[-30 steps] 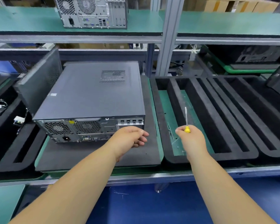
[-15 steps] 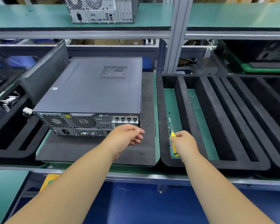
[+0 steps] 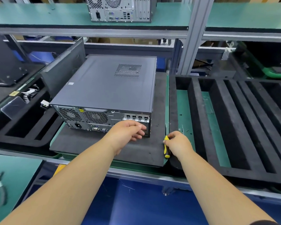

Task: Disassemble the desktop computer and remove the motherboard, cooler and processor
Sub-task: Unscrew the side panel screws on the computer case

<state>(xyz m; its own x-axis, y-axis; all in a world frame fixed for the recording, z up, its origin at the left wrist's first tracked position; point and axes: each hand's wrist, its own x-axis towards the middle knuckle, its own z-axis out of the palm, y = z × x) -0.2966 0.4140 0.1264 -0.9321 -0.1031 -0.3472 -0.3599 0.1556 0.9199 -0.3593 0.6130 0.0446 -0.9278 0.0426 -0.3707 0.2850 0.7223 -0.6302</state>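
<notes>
Desktop computer lies on the foam mat's middle, side panel on; nothing removed yet. Our right hand grips the yellow screwdriver at the mat's right edge; left hand, fingers loosely curled, hovers empty near the rear panel.

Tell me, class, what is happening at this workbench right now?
A person is starting to take apart a desktop computer that lies on its side on a dark foam mat, its cover on. The left hand reaches toward the rear panel, fingers loosely curled, holding nothing. The right hand holds a yellow-handled screwdriver at the mat's right edge. A few loose screws lie in the foam tray beside it.
</notes>
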